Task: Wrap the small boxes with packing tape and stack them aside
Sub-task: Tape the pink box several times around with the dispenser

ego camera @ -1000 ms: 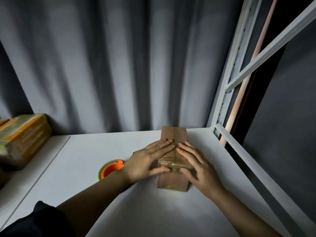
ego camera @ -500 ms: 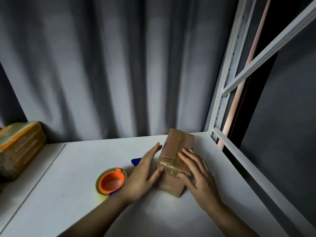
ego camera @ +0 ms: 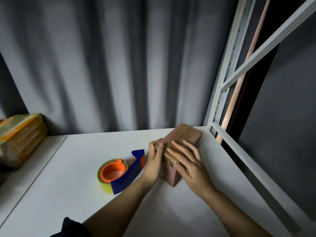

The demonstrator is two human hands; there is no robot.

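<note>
A small brown cardboard box point(ego camera: 185, 138) lies on the white table point(ego camera: 71, 177), angled toward the back right corner, with clear tape across its top. My left hand point(ego camera: 154, 161) presses against the box's left side, its fingers curled over the top edge. My right hand point(ego camera: 187, 159) lies flat on top of the box with straight fingers, its thumb on the near end. A tape dispenser point(ego camera: 119, 173) with a blue handle, orange core and yellowish tape roll sits on the table just left of my left hand.
A stack of orange and brown taped parcels point(ego camera: 20, 139) stands at the far left. A grey curtain hangs behind the table. A white metal rack frame point(ego camera: 222, 103) borders the table's right side and back right corner.
The box has turned further clockwise toward the right corner. My left hand slid from the top to the box's left side. The view has shifted, so the dispenser shows fully.
</note>
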